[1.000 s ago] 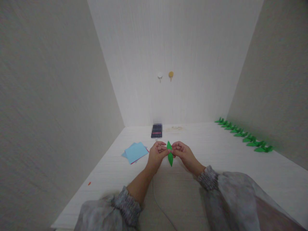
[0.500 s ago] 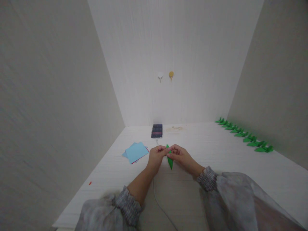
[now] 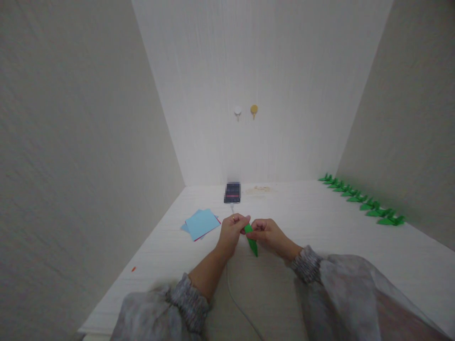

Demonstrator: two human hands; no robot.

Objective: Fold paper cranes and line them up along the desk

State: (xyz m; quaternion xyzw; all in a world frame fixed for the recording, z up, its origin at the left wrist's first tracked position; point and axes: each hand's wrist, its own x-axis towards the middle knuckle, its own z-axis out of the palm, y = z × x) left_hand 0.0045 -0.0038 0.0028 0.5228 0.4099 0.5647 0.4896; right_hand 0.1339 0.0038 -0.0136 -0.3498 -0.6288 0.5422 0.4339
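Note:
Between my two hands is a narrow piece of folded green paper [image 3: 252,245], its pointed end angled down toward me. My left hand [image 3: 232,232] pinches its upper end between thumb and fingers. From the other side, my right hand [image 3: 267,233] grips its edge, the thumb lying across the paper and the fingers curled. Left of my hands lies a small stack of square paper sheets [image 3: 202,224], light blue on top with a red edge showing beneath.
Along the right wall runs a row of several folded green paper figures [image 3: 369,206]. A phone [image 3: 232,193] with a white cable [image 3: 232,296] lies at the back. A small orange scrap [image 3: 133,269] is at the left. Two hooks [image 3: 253,110] are on the back wall.
The green paper has shifted slightly down toward me, with its upper tip now covered by my left hand. My right hand has moved a little lower along its edge.

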